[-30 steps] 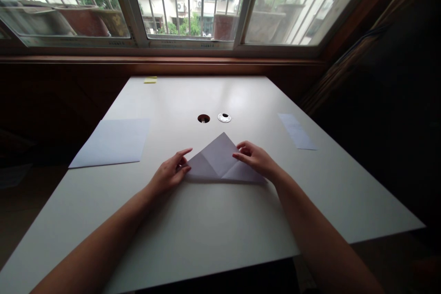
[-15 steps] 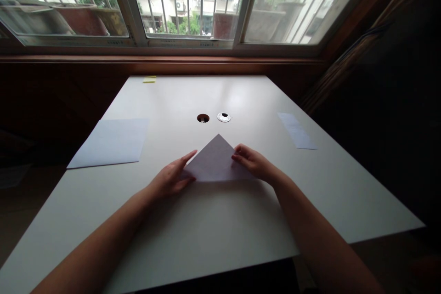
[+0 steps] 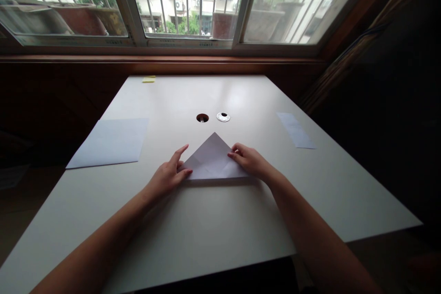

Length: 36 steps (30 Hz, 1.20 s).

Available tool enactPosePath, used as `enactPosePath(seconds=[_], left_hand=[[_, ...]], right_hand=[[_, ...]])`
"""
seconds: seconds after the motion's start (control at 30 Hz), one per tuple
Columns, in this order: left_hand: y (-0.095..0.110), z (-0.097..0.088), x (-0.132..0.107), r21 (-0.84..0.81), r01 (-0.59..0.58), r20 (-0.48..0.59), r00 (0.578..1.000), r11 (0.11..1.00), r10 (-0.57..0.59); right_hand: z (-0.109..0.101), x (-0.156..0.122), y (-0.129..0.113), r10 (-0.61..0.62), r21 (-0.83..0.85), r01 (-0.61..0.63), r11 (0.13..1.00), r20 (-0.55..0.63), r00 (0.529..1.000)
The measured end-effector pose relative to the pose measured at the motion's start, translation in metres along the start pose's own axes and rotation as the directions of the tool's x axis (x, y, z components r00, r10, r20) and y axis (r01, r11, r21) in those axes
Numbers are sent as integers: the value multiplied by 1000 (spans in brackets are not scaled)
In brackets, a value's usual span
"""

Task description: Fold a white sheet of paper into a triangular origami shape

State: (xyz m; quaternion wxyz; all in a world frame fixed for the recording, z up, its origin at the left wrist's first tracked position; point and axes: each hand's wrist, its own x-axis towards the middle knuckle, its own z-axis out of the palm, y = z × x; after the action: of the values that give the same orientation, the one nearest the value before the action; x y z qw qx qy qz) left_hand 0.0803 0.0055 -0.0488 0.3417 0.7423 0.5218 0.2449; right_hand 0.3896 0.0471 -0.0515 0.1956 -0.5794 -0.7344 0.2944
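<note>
A sheet of white paper (image 3: 214, 161), folded into a triangle, is between my hands with its peak pointing away from me and its long edge toward me. My left hand (image 3: 168, 172) pinches the left corner between the thumb and curled fingers, while the index finger sticks out past the paper. On the other side, my right hand (image 3: 251, 160) grips the right slanted edge, its thumb and fingertips closed on it. The right corner is partly hidden by that hand. Faint crease lines show on the paper's face.
Stacked white paper (image 3: 110, 142) lies at the left edge of the white table (image 3: 206, 225). A narrow paper strip (image 3: 295, 131) is on the right. Beyond the folded sheet are a round cable hole (image 3: 202, 118) and its cover (image 3: 223, 117). Yellow sticky notes (image 3: 149, 79) sit far left.
The folded paper has shifted slightly left and tilted, so its face looks lighter. My left hand has moved left, with its index finger now raised off the paper.
</note>
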Motion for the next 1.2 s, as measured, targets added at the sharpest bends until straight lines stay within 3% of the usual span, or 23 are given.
enactPosePath(seconds=[0.4, 0.67, 0.9, 1.07, 1.2], left_hand=[[-1, 4, -2, 187, 41, -100, 995, 981, -22], [1, 3, -4, 319, -19, -32, 999, 948, 31], [0, 7, -6, 460, -25, -49, 997, 887, 54], [4, 9, -7, 582, -132, -69, 975, 802, 211], [10, 16, -7, 626, -359, 44, 903, 693, 428]], right_hand=[[0, -1, -10, 61, -77, -61, 995, -13, 998], [1, -1, -12, 57, -93, -57, 994, -3, 998], [4, 3, -14, 35, -152, -37, 988, -17, 999], [4, 5, -14, 44, -165, -43, 985, 0, 999], [5, 6, -13, 34, -177, -33, 984, 0, 999]])
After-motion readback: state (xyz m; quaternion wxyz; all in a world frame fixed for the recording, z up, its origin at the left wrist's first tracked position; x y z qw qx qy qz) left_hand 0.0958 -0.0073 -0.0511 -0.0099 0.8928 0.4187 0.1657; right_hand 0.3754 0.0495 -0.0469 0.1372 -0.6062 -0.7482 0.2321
